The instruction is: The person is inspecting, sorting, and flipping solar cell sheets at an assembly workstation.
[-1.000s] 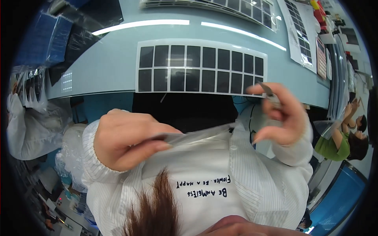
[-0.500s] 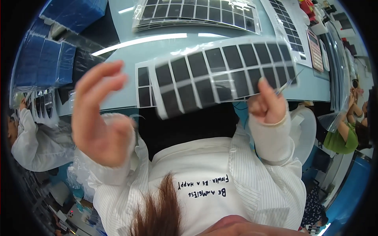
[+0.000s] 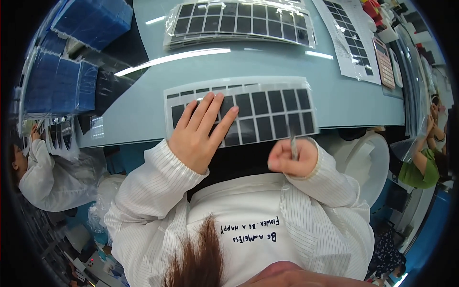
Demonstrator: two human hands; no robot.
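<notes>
My left hand [image 3: 198,134] lies flat on a sheet of black rectangles [image 3: 258,107], its fingers stretched out and spread. The sheet has two rows of black pieces on a clear, glossy backing and rests along the near edge of the table. Another sheet [image 3: 187,92] shows beneath its far left edge, slightly offset. Just below the sheet's near right edge, my right hand [image 3: 296,160] is closed around a slim pointed metal tool [image 3: 294,149]. The tool stands upright between the fingers; its tip is blurred against the sheet.
A stack of similar sheets [image 3: 239,26] lies at the far side of the glass-topped table [image 3: 354,105]. Papers [image 3: 351,45] and a pink calculator [image 3: 384,62] are at the far right. Blue wrapped blocks [image 3: 60,81] stand left. A white bin [image 3: 373,158] sits below the right edge. Other people work on both sides.
The raised sheet has come down onto the table over the other one. My left hand has dropped from the air onto it. My right hand has let the sheet go and moved left, keeping the tool.
</notes>
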